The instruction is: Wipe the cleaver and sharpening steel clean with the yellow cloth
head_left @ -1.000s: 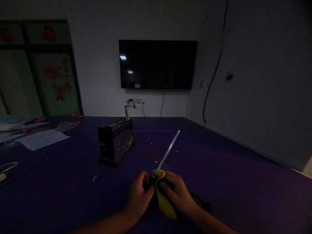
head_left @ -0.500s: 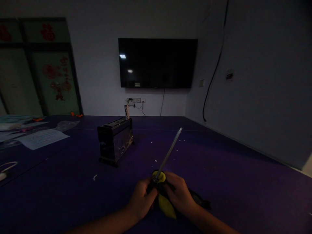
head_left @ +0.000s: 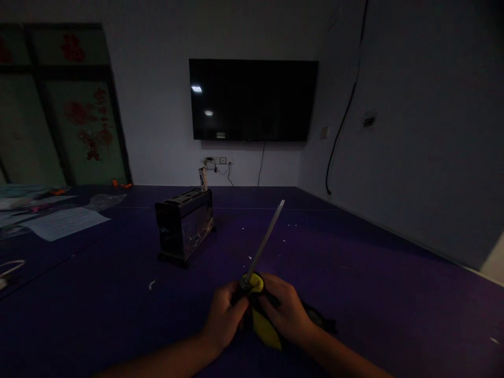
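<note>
Both of my hands meet low in the middle over a dark purple table (head_left: 374, 273). A long thin metal rod (head_left: 264, 240) slants up and to the right from between them. My left hand (head_left: 223, 319) is closed on the rod's dark handle end. My right hand (head_left: 286, 311) is closed on a yellow cloth (head_left: 263, 325) bunched around the rod's base. Something dark (head_left: 321, 321) lies behind my right wrist; the light is too dim to name it.
A black box-shaped appliance (head_left: 184, 224) with slots on top stands on the table beyond my hands, to the left. Papers (head_left: 63, 222) and a white cable (head_left: 10, 270) lie at the far left. Small white scraps dot the table. A dark TV (head_left: 252, 100) hangs on the back wall.
The rod's tip has drifted slightly left and the cloth shows less yellow above my fingers. The view has shifted a little; the hands keep their grip.
</note>
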A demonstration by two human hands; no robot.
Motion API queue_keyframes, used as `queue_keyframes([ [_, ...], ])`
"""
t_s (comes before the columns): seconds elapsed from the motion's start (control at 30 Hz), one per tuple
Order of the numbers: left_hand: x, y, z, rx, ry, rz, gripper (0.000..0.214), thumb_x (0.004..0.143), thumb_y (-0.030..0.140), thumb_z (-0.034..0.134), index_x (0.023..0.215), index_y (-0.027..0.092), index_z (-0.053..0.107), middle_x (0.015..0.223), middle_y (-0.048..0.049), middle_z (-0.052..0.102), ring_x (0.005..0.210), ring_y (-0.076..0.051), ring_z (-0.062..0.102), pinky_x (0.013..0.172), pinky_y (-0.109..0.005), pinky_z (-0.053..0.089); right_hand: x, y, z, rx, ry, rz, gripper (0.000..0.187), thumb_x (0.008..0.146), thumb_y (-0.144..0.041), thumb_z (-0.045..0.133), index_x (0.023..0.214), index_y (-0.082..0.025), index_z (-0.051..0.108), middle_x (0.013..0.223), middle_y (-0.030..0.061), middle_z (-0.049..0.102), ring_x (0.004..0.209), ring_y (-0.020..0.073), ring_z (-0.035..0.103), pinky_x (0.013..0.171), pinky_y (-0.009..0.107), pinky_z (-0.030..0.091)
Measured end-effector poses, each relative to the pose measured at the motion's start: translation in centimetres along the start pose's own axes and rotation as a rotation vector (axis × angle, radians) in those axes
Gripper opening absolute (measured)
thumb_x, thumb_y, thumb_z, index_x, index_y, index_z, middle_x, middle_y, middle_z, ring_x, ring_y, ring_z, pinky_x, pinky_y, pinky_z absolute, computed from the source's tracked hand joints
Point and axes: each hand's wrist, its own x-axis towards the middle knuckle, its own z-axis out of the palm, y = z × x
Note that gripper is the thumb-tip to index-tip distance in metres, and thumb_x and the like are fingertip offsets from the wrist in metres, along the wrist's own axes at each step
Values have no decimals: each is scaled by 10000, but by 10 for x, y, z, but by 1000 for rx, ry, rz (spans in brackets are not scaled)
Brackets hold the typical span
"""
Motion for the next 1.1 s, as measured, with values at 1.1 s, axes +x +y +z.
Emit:
queue_keyframes([
  [1.1, 4, -2, 2, -70, 29, -70, 261, 683, 383, 518, 742, 131, 554, 464, 45, 479, 324, -61, 384, 342, -175, 277, 1, -2, -2, 34, -44, 15, 220, 800, -137, 448, 953, -204, 591, 930, 65, 634, 852, 176, 587, 778, 295, 464],
])
